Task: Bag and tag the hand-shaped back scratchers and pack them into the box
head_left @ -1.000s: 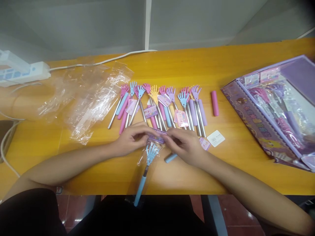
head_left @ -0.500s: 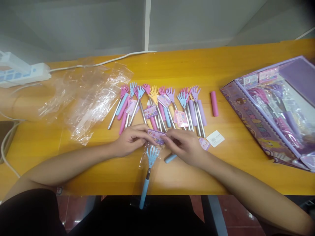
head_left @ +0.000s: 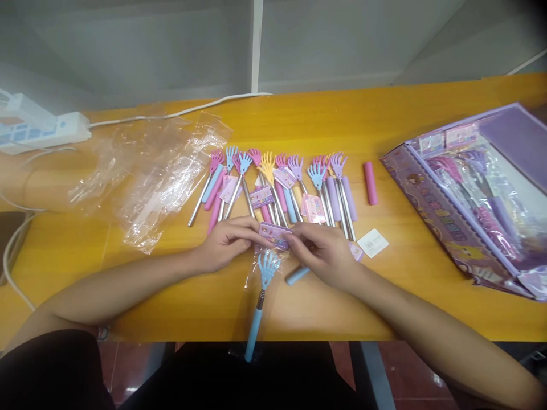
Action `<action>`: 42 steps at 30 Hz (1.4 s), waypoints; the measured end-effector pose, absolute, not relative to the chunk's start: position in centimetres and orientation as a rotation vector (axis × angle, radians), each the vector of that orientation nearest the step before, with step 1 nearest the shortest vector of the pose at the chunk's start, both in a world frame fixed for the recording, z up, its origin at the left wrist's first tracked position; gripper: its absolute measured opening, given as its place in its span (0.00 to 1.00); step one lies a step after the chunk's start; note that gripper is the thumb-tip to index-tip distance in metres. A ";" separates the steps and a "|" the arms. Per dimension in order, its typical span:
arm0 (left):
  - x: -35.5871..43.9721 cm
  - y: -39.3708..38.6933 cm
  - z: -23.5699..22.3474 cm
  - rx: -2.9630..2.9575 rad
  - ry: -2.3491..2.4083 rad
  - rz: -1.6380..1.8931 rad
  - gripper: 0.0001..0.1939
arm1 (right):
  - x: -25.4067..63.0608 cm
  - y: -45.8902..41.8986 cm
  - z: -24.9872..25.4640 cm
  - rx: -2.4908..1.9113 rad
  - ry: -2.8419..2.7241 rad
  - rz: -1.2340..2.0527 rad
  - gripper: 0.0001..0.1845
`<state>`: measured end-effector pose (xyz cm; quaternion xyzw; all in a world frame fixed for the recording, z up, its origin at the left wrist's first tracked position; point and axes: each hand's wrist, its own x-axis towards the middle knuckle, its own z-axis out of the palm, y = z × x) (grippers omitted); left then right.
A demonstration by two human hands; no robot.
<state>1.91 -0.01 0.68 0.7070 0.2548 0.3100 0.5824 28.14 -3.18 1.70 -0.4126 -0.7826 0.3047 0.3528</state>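
Note:
A purple printed header card point(head_left: 274, 234) is pinched at its left side by my left hand point(head_left: 226, 242) and at its right side by my right hand point(head_left: 325, 250). Below the card hangs a clear plastic bag point(head_left: 251, 279) with a blue back scratcher point(head_left: 255, 327) inside, its hand-shaped head up and its handle reaching past the table edge. Whether the card is joined to the bag is hard to make out. Close under my right hand lies a blue handle tube point(head_left: 298, 275), partly covered by it. Just beyond both hands, several back scratchers point(head_left: 267, 168) lie in a row.
Clear empty bags point(head_left: 158, 182) spread over the left of the table point(head_left: 342, 119). A purple display box point(head_left: 453, 228) with bagged scratchers stands at right. Near it lie a pink tube point(head_left: 370, 183) and a white card point(head_left: 373, 243). A white power strip point(head_left: 64, 128) sits far left.
The card has tilted so its printed face shows more fully between my fingers. The bagged scratcher below has swung slightly to the right and hangs more upright.

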 end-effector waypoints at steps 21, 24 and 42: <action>2.6 -0.9 -0.4 1.246 0.556 0.698 0.09 | 28.5 -3.1 3.2 -1.101 -1.709 1.608 0.12; 2.5 -0.6 -0.5 1.418 0.521 0.768 0.05 | 27.9 -3.6 3.1 -1.100 -1.810 1.609 0.08; 1.9 -0.2 0.0 1.519 0.560 0.638 0.09 | 46.8 2.7 10.2 -1.791 -1.468 0.787 0.10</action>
